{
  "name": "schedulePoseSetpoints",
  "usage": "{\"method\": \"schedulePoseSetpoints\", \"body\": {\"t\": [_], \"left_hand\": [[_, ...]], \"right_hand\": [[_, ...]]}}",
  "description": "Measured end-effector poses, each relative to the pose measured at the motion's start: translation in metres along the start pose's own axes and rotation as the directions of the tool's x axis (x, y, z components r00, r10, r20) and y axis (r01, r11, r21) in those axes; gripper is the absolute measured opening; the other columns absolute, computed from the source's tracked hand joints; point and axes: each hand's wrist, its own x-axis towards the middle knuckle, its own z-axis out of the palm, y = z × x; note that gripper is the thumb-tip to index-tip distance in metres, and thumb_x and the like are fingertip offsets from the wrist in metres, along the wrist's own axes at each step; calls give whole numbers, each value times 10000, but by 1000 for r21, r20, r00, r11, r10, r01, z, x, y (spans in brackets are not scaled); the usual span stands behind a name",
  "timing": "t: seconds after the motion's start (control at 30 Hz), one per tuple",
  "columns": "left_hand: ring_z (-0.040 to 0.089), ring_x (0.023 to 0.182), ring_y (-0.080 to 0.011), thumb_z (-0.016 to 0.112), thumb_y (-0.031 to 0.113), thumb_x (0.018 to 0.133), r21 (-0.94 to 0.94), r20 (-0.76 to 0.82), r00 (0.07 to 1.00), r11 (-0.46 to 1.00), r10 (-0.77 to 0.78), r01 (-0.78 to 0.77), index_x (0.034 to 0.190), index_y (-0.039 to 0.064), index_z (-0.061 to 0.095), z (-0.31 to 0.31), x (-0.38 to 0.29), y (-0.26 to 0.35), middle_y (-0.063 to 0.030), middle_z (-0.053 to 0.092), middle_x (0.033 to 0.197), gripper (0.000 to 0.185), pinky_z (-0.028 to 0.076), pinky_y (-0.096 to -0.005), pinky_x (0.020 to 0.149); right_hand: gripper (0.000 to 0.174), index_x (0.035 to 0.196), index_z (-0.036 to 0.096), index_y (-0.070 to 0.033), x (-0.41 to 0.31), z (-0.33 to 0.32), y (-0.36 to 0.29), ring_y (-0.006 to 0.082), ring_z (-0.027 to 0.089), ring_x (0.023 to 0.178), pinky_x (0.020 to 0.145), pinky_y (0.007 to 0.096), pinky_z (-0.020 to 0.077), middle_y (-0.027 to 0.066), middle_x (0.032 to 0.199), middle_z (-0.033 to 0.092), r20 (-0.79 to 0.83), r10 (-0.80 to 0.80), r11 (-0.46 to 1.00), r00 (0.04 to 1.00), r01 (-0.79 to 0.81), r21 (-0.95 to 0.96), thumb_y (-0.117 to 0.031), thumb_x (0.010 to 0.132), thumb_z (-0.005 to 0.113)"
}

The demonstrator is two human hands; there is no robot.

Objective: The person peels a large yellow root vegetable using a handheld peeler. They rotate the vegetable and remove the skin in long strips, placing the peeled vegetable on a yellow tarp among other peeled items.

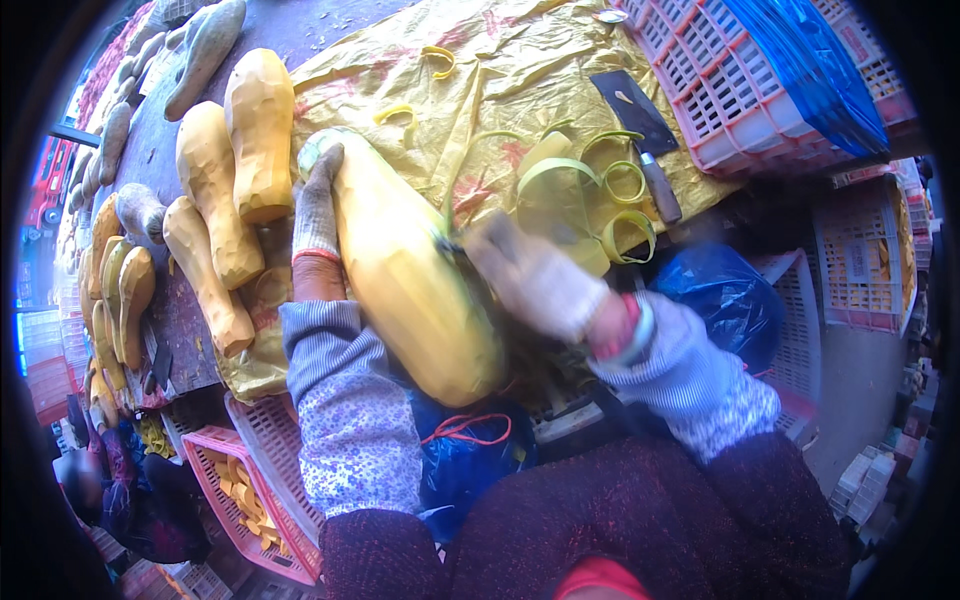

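Note:
A large, mostly peeled winter squash (pixel 405 277) lies slantwise before me, its near end over the table edge. Green skin shows at its far end and along its right side. My left hand (pixel 319 202), in a knitted glove, grips its far left side, thumb on top. On the right side, my gloved right hand (pixel 536 277) is blurred, fingers closed around what looks like a small dark peeler (pixel 448 244), mostly hidden. A thin strip of peel (pixel 450 202) rises there. Curled green peelings (pixel 559 169) lie beyond my right hand on a yellow plastic sheet (pixel 367 71).
Peeled squashes (pixel 259 135) lie left of my left hand, with unpeeled ones (pixel 206 56) farther off. A cleaver (pixel 634 112) rests near a pink crate (pixel 720 82). Blue bags (pixel 712 300) hang by the table. A crate of peelings (pixel 247 502) stands lower left, near another person (pixel 135 495).

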Motion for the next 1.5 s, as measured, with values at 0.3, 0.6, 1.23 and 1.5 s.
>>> {"method": "schedulePoseSetpoints", "body": {"t": [0.3, 0.6, 1.23, 1.5], "left_hand": [[652, 1112, -243, 857, 429, 784, -71, 155, 985, 995, 74, -64, 1402, -54, 580, 0, -1, 1, -166, 659, 1301, 832, 538, -352, 978], [602, 1197, -245, 844, 429, 799, -42, 95, 994, 998, 46, -42, 1406, -56, 579, 1, -22, 11, -160, 634, 1350, 821, 487, -357, 1054], [553, 1289, -293, 892, 463, 749, -98, 68, 997, 995, -21, 28, 1525, -105, 323, 4, -9, 6, -232, 513, 1473, 1117, 451, -389, 1097], [545, 1304, -291, 890, 524, 748, -147, 138, 986, 987, 91, -70, 1552, -85, 281, 3, 9, -8, -233, 503, 1480, 1178, 451, -385, 1094]], "right_hand": [[357, 1253, 564, -37, -28, -18, -18, 372, 650, 873, 721, 430, 574, 176, 1126, 560, -180, 64, 992, 982, -43, 118, 15, 902, 607], [238, 1242, 565, -51, 64, -23, 1, 364, 675, 844, 697, 427, 573, 197, 1148, 597, 123, 90, 995, 988, -94, 26, -201, 1071, 495], [304, 1279, 578, -66, 64, -12, 16, 367, 675, 890, 719, 450, 586, 200, 1175, 586, -39, -99, 989, 994, 103, 102, -60, 977, 541], [208, 1223, 613, -93, -105, -19, -62, 311, 694, 924, 857, 341, 557, 118, 1044, 669, 103, 223, 803, 969, -242, 545, -157, 1025, 612]]}}
